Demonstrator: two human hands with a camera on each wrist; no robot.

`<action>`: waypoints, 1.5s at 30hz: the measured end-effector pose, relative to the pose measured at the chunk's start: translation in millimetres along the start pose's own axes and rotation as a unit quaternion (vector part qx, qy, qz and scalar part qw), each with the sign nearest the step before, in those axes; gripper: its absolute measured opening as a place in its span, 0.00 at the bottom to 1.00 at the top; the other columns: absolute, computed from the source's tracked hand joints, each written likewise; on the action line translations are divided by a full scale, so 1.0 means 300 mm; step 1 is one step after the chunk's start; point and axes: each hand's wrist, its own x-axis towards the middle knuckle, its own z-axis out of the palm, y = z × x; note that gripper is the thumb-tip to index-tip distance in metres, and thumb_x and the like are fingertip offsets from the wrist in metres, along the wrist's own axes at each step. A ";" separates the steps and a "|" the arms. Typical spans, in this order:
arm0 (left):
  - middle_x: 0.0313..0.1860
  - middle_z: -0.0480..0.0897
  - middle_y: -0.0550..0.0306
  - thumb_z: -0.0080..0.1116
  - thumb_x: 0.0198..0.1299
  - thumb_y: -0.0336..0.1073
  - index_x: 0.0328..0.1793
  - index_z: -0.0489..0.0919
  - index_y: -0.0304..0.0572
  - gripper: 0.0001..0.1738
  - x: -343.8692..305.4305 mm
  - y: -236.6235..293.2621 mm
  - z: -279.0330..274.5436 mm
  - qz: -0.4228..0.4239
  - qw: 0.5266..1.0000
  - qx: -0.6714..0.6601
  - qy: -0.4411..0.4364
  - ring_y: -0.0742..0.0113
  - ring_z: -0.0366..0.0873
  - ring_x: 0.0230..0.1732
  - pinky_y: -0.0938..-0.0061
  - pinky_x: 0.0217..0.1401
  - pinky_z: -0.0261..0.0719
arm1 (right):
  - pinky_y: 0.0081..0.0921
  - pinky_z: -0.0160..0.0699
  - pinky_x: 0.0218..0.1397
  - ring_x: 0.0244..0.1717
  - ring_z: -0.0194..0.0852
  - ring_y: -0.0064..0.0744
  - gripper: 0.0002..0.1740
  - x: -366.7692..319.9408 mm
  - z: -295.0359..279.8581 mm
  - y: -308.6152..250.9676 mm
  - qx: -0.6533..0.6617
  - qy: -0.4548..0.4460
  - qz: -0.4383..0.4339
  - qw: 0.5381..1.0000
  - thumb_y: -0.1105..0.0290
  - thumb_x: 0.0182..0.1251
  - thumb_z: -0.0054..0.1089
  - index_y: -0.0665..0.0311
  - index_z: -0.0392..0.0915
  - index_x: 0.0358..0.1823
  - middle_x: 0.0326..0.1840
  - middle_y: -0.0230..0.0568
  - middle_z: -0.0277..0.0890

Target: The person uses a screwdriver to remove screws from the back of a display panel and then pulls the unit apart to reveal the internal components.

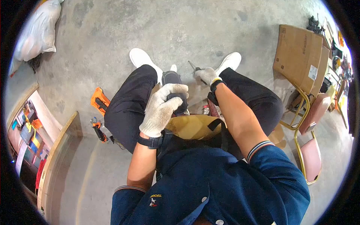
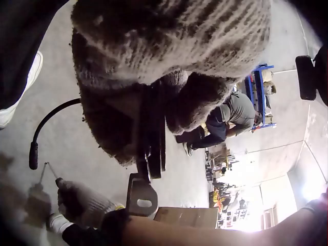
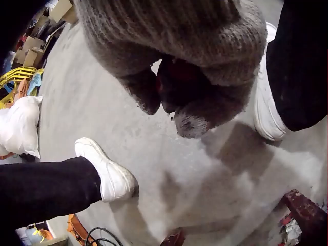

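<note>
In the head view my gloved left hand (image 1: pixel 159 108) grips a black oblong piece (image 1: pixel 172 78) between the thighs, fingers wrapped over its middle. A slotted metal bracket (image 2: pixel 142 201) shows below that hand in the left wrist view, and a thin curved black rod with a thicker end (image 2: pixel 34 155) sticks out to the side. My gloved right hand (image 1: pixel 207 74) holds a screwdriver (image 1: pixel 192 65) by its dark handle, apart from the black piece. Its shaft points forward, away from the body. In the right wrist view the glove hides most of the handle (image 3: pixel 179 84).
White shoes (image 1: pixel 141 59) stand on the concrete floor on both sides. An orange tool (image 1: pixel 99 100) and orange-handled pliers (image 1: pixel 99 131) lie by the left leg. At the right are a cardboard box (image 1: pixel 300 56) and a pink-cushioned chair (image 1: pixel 312 155). Another person (image 2: pixel 233 115) bends over farther off.
</note>
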 end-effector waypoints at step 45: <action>0.48 0.89 0.53 0.60 0.81 0.36 0.63 0.86 0.35 0.15 -0.012 -0.045 -0.001 0.150 0.986 -0.049 0.046 0.63 0.89 0.47 0.68 0.51 0.89 | 0.21 0.75 0.45 0.40 0.73 0.18 0.26 -1.049 -0.342 -0.244 0.077 -0.009 -0.247 0.966 0.64 0.72 0.70 0.72 0.84 0.66 0.40 0.28 0.80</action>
